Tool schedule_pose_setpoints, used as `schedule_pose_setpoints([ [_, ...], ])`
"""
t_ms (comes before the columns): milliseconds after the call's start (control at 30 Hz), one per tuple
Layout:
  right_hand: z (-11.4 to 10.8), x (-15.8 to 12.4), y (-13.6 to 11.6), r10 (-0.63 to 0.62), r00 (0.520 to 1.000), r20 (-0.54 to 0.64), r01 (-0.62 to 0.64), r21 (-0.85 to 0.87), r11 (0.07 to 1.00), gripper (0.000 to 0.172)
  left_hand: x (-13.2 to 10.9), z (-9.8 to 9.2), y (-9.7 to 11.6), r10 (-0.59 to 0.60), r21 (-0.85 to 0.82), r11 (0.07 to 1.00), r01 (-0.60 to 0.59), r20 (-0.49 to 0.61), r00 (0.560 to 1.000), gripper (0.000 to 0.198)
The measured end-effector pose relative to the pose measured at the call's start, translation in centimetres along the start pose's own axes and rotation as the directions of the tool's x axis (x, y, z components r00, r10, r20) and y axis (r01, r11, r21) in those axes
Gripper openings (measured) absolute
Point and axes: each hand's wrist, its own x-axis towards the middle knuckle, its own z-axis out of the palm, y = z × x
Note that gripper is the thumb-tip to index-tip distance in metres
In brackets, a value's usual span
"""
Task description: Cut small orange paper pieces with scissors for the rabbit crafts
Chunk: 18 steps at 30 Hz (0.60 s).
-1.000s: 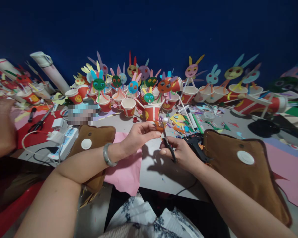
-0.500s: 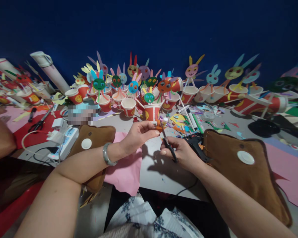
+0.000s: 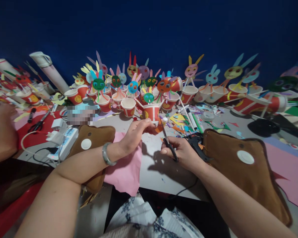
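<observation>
My left hand is pinched shut on a small orange paper piece, held above the grey table just in front of a red paper cup. A grey bangle sits on that wrist. My right hand grips black-handled scissors, whose blades point up toward the orange piece. A pink paper sheet lies under my left forearm.
Many paper cups with coloured bunny faces on sticks crowd the back of the table. Brown padded cushions lie at left and right. A black glue gun, markers and paper scraps lie nearby. Another person's arm rests far left by other scissors.
My left hand has turned and lifted slightly, carrying the orange piece closer to the red cup. The scissors hand barely moved. The other person's arm at far left shifted.
</observation>
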Motion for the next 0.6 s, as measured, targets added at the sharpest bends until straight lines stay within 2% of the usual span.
schedule_pose_setpoints([
  [200, -0.01, 0.06, 0.04, -0.003, 1.0, -0.017, 0.003, -0.007, 1.0, 0.049, -0.26, 0.09, -0.27, -0.003, 0.049, 0.999, 0.0, 0.069, 0.998, 0.024],
  [367, -0.1, 0.05, 0.1, -0.001, 1.0, 0.0, 0.001, -0.025, 1.0, 0.047, -0.38, 0.22, -0.05, -0.009, 0.072, 0.997, 0.008, 0.014, 1.0, 0.019],
  [600, -0.17, 0.02, 0.1, 0.002, 1.0, 0.004, -0.002, -0.03, 1.0, 0.047, -0.37, 0.18, 0.22, -0.01, 0.088, 0.996, 0.01, 0.002, 1.0, 0.017],
])
